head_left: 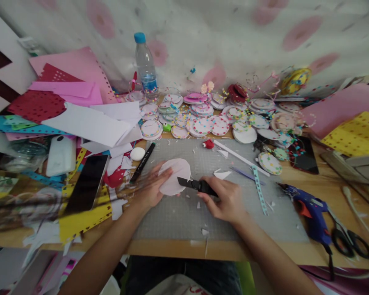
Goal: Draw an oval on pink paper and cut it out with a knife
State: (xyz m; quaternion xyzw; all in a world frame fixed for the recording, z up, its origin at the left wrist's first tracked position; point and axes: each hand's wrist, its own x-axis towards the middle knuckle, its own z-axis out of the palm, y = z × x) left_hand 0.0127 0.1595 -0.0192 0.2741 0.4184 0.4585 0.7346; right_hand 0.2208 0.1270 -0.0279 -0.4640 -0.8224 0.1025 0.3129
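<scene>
A round pale pink disc (178, 170) is held above the grey cutting mat (162, 221), near the middle of the view. My left hand (156, 183) grips it from the left, fingers over its face. From the right, my right hand (223, 196) is closed around the handle of a black utility knife (199, 186). The knife's dark blade points left and overlaps the disc's right part; whether it touches the disc cannot be made out. Small white paper scraps (223, 175) lie on the mat to the right.
Decorated discs (203, 126) and a water bottle (146, 65) stand behind the mat. Coloured papers (89, 119), a black marker (143, 162) and a phone (87, 182) lie left. A blue glue gun (313, 213) and scissors (346, 237) are at the right.
</scene>
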